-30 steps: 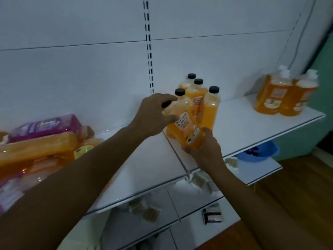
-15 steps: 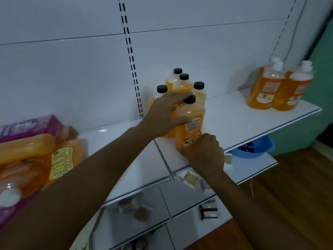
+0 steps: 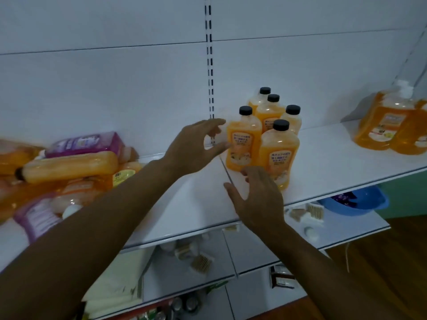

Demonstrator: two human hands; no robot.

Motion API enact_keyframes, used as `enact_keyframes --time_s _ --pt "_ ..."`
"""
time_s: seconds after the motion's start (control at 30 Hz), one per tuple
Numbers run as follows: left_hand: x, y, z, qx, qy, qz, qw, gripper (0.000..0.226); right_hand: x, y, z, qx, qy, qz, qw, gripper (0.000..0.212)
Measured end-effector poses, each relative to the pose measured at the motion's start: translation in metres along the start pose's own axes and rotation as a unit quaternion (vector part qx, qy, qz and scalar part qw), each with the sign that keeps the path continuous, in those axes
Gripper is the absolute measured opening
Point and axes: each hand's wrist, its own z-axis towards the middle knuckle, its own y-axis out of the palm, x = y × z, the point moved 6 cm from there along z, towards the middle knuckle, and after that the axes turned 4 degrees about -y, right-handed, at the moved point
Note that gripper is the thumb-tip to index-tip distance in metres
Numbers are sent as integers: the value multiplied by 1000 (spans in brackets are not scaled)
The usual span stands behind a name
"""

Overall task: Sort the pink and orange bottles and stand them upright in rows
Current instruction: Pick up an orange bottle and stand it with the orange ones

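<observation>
Five orange bottles (image 3: 263,135) stand upright on the shelf (image 3: 335,162), just ahead of my two empty hands.

My left hand (image 3: 196,146) hovers with fingers spread beside the left front bottle, and my right hand (image 3: 256,197) is loose and open at the base of the nearest one; I judge that bottle set down and let go. They stand packed close, caps up, to form rows. Off beyond my left arm, a heap of pink and orange bottles (image 3: 69,167) lies tumbled, unsorted. Below my right hand, a blue basin (image 3: 360,202) holds something dark I cannot make out.
</observation>
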Motion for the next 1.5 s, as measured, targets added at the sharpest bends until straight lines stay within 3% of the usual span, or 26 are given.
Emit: enact_keyframes --time_s 0.17,0.33,0.43,0.57,0.8,0.93,1.13,1.33,1.5 --pt "-59 -62 -43 -7 -96 77 992 54 -52 58 10 -172 -45 44 983 55" --pt "-122 -140 -114 35 -193 144 970 50 -122 110 10 -266 -113 98 952 58" --pt "-140 -172 -147 61 -225 179 956 57 -148 132 12 -284 -116 136 942 55" --pt "-169 -196 -178 67 -303 211 927 84 -172 146 27 -271 -74 187 942 54" --pt "-210 -194 -194 7 -385 195 902 100 -210 163 51 -313 6 292 904 49" --pt "-202 -195 -185 19 -406 163 899 80 -218 170 52 -291 -2 295 910 37" --pt "-203 -200 -185 173 -421 -7 891 74 -212 156 51 -212 39 286 934 33" --pt "-173 -204 -159 296 -371 -94 875 62 -184 125 44 -144 93 355 919 33" --pt "-145 -172 -116 305 -347 -164 871 40 -131 93 23 -93 155 371 911 35"
